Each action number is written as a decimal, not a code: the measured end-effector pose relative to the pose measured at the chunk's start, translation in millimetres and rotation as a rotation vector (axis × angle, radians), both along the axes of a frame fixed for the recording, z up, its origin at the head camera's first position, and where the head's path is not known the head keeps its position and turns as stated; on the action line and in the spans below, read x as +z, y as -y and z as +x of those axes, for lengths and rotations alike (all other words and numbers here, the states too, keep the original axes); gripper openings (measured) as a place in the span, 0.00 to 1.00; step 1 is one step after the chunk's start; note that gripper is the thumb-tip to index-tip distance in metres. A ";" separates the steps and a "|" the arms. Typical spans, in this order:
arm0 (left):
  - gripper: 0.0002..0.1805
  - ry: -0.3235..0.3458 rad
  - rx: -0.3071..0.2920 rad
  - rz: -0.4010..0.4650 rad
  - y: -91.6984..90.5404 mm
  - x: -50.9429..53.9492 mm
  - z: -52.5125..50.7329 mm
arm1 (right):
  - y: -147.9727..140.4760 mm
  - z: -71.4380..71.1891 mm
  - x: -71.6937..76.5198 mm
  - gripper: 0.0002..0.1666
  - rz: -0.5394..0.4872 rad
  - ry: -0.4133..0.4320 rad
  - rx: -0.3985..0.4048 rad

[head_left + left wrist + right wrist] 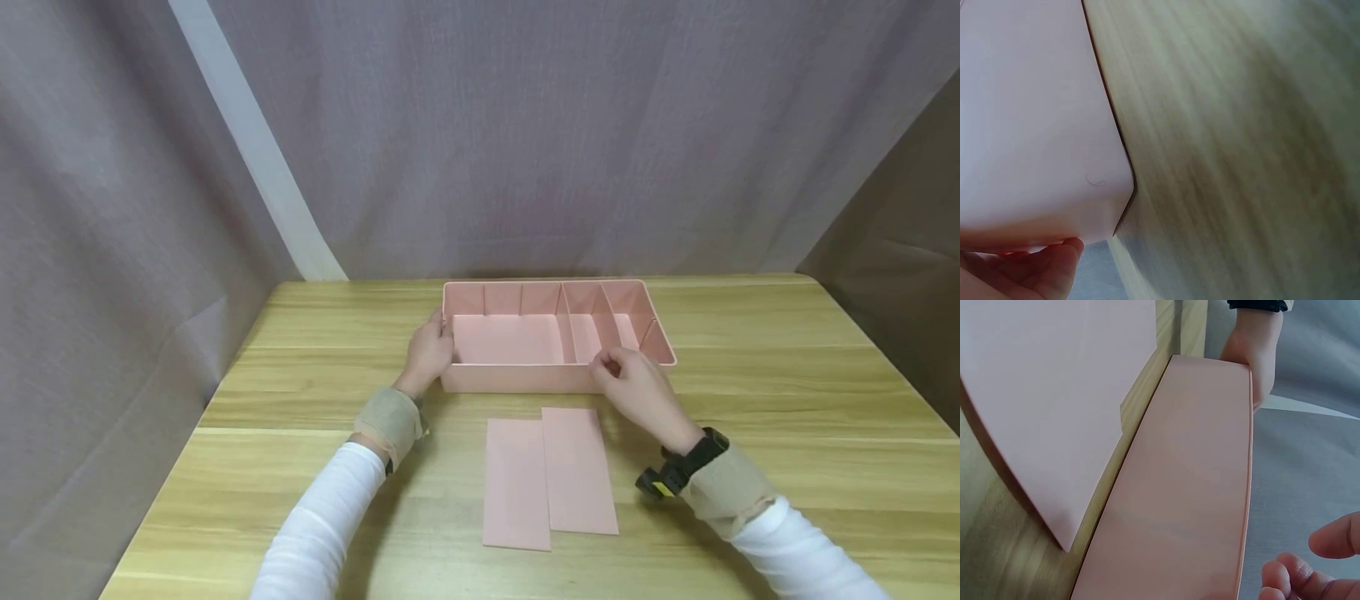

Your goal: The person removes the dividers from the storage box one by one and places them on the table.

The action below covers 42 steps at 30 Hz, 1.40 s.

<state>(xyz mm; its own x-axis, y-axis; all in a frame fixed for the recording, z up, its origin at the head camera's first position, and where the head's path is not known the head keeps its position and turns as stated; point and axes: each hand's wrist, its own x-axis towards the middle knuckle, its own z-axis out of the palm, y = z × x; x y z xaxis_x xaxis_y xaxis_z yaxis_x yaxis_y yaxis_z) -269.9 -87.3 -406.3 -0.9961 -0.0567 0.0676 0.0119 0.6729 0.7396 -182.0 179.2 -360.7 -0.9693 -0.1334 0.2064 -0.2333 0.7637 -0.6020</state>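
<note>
Left hand (429,352) grips left end of pink box (517,380); right hand (637,387) near front rim (510,365), thumb (1338,539) and fingertips (1275,575) parted.

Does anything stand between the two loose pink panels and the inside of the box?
Only the box's front wall; the panels lie on the tabletop before it. The right hand is farther right along that wall.

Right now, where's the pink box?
In the head view, the pink box sits right of centre at the back of the table, beyond two pink panels, left hand at its left end, right hand at its front wall.
</note>
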 end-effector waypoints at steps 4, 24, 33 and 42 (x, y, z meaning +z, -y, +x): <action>0.23 0.003 -0.001 -0.001 0.8 0.9 0.4 | 2.3 -4.1 -0.2 0.12 0.011 -0.022 -0.008; 0.23 0.001 0.006 0.009 3.8 -0.7 -0.8 | 10.9 -18.4 0.2 0.11 0.009 0.003 -0.018; 0.23 -0.006 0.009 -0.011 3.3 -0.8 -0.9 | 14.7 -24.8 0.7 0.11 0.009 0.013 -0.018; 0.23 0.000 0.004 0.000 4.0 -1.6 -1.2 | 17.7 -30.9 1.4 0.12 0.022 0.018 -0.038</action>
